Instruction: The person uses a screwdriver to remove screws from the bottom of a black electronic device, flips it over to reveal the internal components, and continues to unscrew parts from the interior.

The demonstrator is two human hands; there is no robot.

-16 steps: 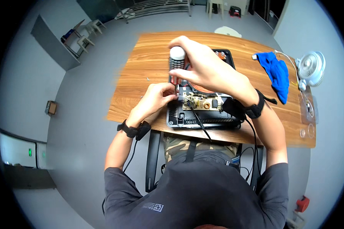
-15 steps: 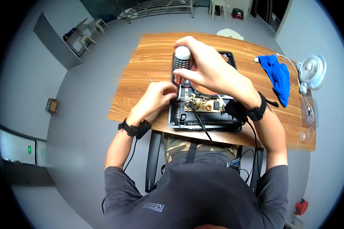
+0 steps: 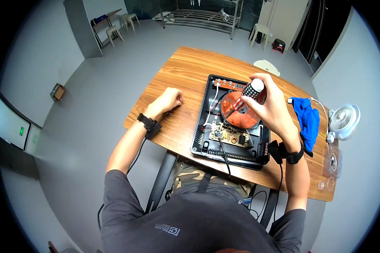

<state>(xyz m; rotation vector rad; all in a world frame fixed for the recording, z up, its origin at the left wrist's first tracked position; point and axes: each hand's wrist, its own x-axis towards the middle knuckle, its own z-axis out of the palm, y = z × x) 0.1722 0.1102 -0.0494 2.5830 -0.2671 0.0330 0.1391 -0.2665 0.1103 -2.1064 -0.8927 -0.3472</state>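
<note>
My right hand (image 3: 272, 103) is closed around a screwdriver (image 3: 253, 89) with a white-capped, checkered black and red handle. The screwdriver slants over the round copper coil (image 3: 237, 120) of an opened induction cooker (image 3: 202, 141). Its shaft points down to the left across the coil; whether its tip touches anything, I cannot tell. Left of the cooker, my left hand (image 3: 169, 101) rests at the tabletop with curled fingers, and what they hold, if anything, is hidden. Beside its wrist lie a few small screws (image 3: 169, 114). A tan circuit board (image 3: 230, 135) sits in the near half of the black housing.
A blue cloth (image 3: 306, 122) and a white fan (image 3: 343, 121) are at the right of the wooden table (image 3: 177, 71). Clear plastic pieces (image 3: 331, 162) lie near its right edge. A black cable (image 3: 224, 156) runs off the cooker's near side. A white stool (image 3: 267, 66) stands behind.
My left hand has left the cooker's left edge and moved out over the tabletop. The screwdriver in my right hand has gone from the cooker's left side to above the coil and now tilts.
</note>
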